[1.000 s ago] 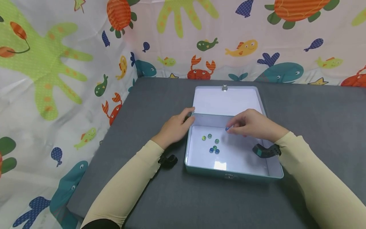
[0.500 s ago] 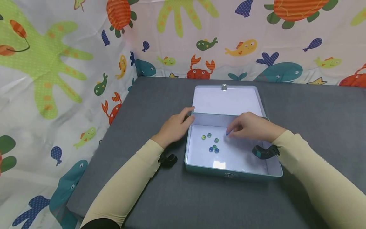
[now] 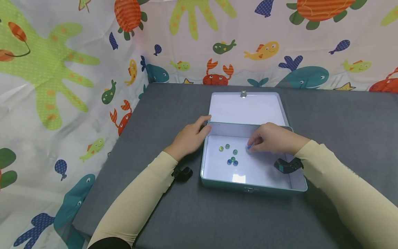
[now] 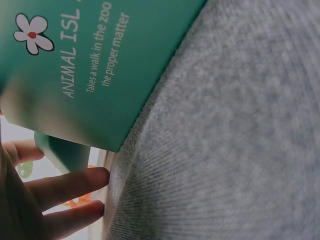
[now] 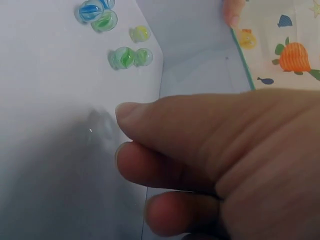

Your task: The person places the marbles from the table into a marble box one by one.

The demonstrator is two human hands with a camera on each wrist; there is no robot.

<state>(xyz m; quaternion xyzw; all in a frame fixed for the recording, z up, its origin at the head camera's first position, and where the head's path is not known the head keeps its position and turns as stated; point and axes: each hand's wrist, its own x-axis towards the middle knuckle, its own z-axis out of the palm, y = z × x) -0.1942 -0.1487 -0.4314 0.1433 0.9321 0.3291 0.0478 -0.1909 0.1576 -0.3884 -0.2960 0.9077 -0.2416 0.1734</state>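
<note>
My right hand is inside the lower half of a teal tin box, its thumb and fingertips pinching a blue marble low over the white floor. In the right wrist view the fingers hide that marble. To its left, several green, yellow-green and blue marbles lie on the box floor, some bunched together. My left hand rests at the box's back left corner, thumb and index finger at the rim by the hinge. Its other fingers stretch out straight beside the box's printed side in the left wrist view.
The open lid, white inside with a metal clasp, lies back behind the box. Under everything is a dark grey cloth-covered table. A white curtain printed with sea animals hangs behind and to the left.
My right hand has lowered slightly toward the box floor with the blue marble in its fingers. The left hand has stayed at the corner, and the other marbles lie as before.
</note>
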